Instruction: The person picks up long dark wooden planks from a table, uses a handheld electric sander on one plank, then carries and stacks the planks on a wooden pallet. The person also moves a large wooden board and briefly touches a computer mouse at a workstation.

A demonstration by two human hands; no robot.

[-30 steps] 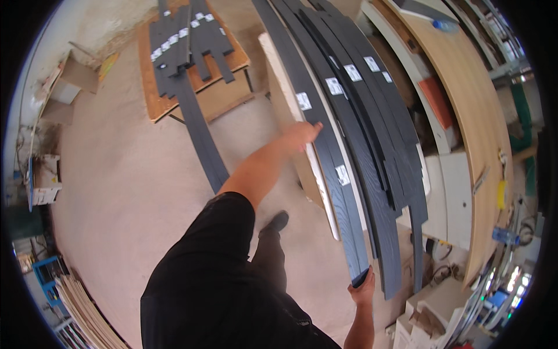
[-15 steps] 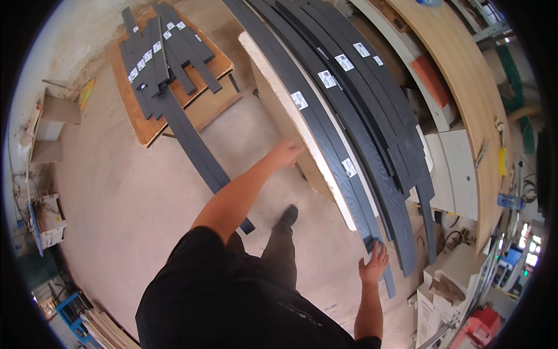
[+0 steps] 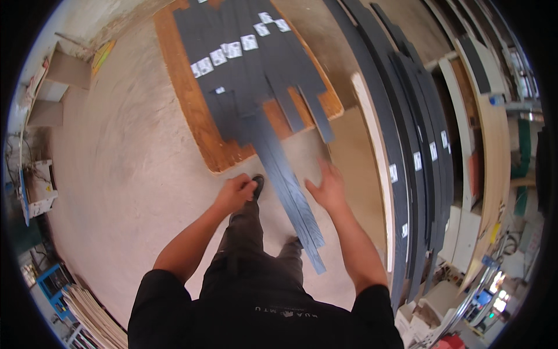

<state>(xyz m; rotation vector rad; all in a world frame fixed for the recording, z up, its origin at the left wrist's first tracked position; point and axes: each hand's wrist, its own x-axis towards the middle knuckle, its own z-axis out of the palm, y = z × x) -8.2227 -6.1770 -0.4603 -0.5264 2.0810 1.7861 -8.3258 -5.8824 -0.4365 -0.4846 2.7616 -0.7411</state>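
Note:
A long dark grey wood-grained plank (image 3: 285, 174) sticks out from the pile on the brown table toward me, between my two hands. My left hand (image 3: 235, 193) is closed, left of this plank and apart from it; whatever it may hold is hidden. On the plank's right side, my right hand (image 3: 328, 185) has its thumb and fingers apart and nothing in them. Its fingertips are slightly blurred. Dark grey planks (image 3: 232, 75) with white labels lie side by side on the wooden table (image 3: 200, 136).
More labelled dark planks (image 3: 401, 134) are stacked to my right, beside a white-edged board (image 3: 375, 151). Farther right runs a long light wooden worktop (image 3: 494, 168). Pale wooden strips (image 3: 96, 314) stand at lower left. My shoe (image 3: 258, 185) shows by my left hand.
I have turned from the right-hand stack toward the table. My right hand has left the plank end at the stack; my left hand has come back toward me, still closed.

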